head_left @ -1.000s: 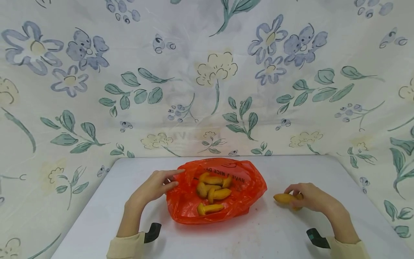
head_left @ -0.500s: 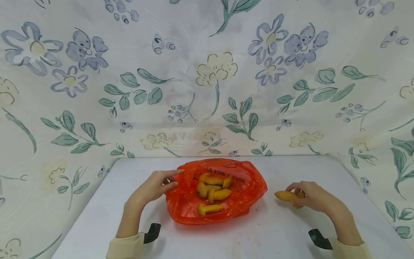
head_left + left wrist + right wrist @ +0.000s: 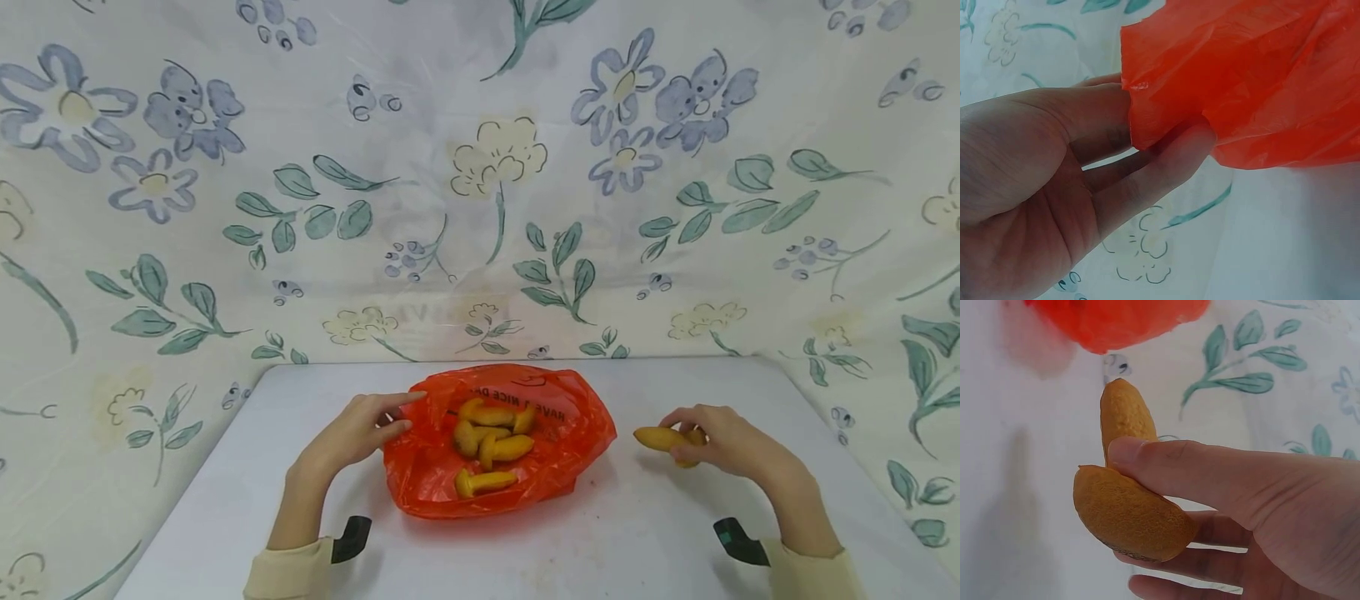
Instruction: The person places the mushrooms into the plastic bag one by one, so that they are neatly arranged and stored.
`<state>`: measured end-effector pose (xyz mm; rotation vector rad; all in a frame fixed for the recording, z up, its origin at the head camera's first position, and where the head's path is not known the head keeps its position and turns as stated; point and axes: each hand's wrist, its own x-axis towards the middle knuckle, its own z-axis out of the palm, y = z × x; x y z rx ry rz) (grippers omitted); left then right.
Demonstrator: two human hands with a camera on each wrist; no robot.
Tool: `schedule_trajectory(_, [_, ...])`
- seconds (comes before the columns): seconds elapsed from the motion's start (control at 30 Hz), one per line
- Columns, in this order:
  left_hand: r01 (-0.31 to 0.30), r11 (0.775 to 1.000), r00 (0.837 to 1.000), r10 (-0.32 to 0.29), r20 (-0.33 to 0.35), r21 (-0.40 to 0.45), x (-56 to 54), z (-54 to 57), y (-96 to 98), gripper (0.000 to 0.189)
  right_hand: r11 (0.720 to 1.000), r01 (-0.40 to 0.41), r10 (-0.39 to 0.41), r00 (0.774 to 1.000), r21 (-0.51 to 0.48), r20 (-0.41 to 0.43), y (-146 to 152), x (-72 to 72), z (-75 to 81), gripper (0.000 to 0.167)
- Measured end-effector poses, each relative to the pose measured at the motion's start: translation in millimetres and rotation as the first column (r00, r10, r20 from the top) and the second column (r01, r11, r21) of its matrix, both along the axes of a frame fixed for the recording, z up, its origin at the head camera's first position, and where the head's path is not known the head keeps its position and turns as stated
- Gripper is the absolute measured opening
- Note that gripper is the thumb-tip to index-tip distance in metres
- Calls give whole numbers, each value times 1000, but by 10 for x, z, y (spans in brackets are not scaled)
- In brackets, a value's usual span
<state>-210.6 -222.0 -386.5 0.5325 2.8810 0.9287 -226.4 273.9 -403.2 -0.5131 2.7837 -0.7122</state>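
Note:
A red plastic bag (image 3: 427, 492) lies spread on the table, its mouth facing me, with printed letters on the inner wall. Several yellow-brown mushrooms (image 3: 491, 482) lie inside. At the bag's left edge, my left hand (image 3: 352, 433) pinches the plastic rim between thumb and fingers; the left wrist view shows the red film (image 3: 1222, 75) covering some fingertips. To the right of the bag, my right hand (image 3: 716, 442) holds another mushroom (image 3: 1129, 512), thumb across its stem by the cap and fingers behind. Its stem end points left, toward the bag, which it does not touch.
The white table (image 3: 600, 550) carries the bag and a few small specks. Behind it hangs a floral cloth (image 3: 480, 250), which also runs along both sides. Black wrist mounts (image 3: 741, 542) stick inward from the cream sleeves (image 3: 813, 575).
My right hand has risen a little with the mushroom, up from the table. My left hand and the bag keep their places, and the mushrooms inside have not moved.

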Motion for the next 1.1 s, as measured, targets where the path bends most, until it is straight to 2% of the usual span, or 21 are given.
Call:
schedule_trajectory(0.27, [-6,1000,1000,6,2,-2,-3,-23,-11,43,1000,-5,6,1000,31,-28,22,-63,240,40])
schedule_trajectory(0.53, [0,1000,1000,0,3,4,-2,-17,-11,44,999,-30,33,996,44,-78,-23,-106,429,36])
schedule_trajectory(0.8, [0,1000,1000,0,4,5,0,-21,-11,43,997,-66,69,992,31,-110,-174,-159,650,33])
schedule_trajectory(1.1, [6,1000,1000,-5,-3,6,6,-22,-22,43,992,-118,122,987,43,-108,-401,-218,790,33])
